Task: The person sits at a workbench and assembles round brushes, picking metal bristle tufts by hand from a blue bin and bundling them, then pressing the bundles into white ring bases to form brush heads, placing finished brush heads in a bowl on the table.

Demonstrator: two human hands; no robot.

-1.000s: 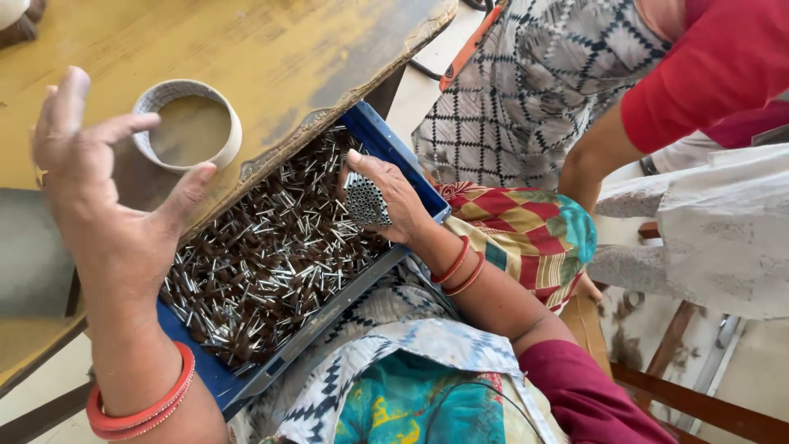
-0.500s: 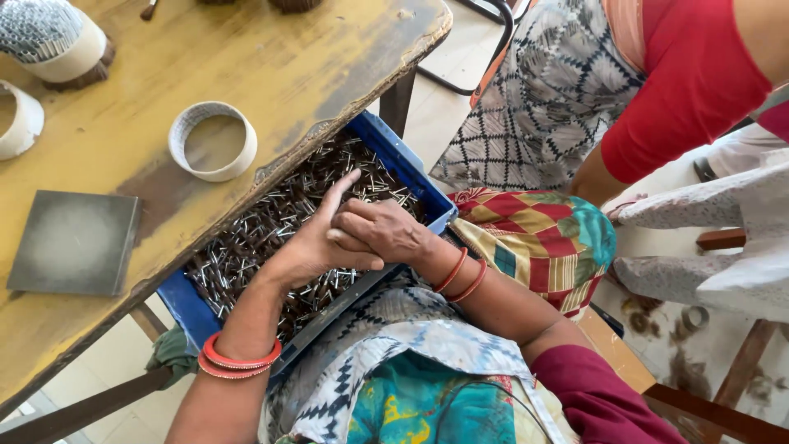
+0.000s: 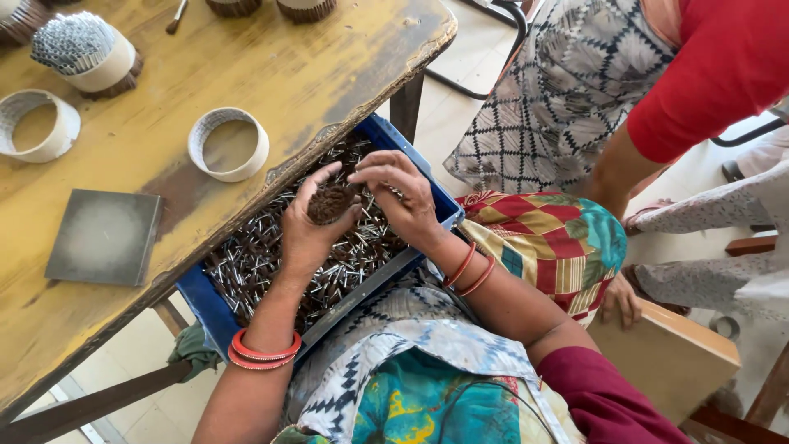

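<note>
A blue tray (image 3: 197, 298) rests on my lap, filled with several small brown and silver tubes (image 3: 246, 259). My left hand (image 3: 308, 230) cups a round bundle of the tubes (image 3: 330, 202) over the tray. My right hand (image 3: 403, 197) is next to it, fingers curled over the bundle's top and touching it. Both wrists carry red bangles.
A worn wooden table (image 3: 271, 74) holds an empty white ring (image 3: 228, 144), another ring (image 3: 37, 125), a ring packed with tubes (image 3: 82, 51) and a grey square pad (image 3: 103, 237). A person in red (image 3: 707, 74) stands at the right, beside a wooden seat (image 3: 670, 353).
My left hand came down from beside the table into the tray and joined the right; the two now hold a bundle of tubes together. The view shifted toward the table.
</note>
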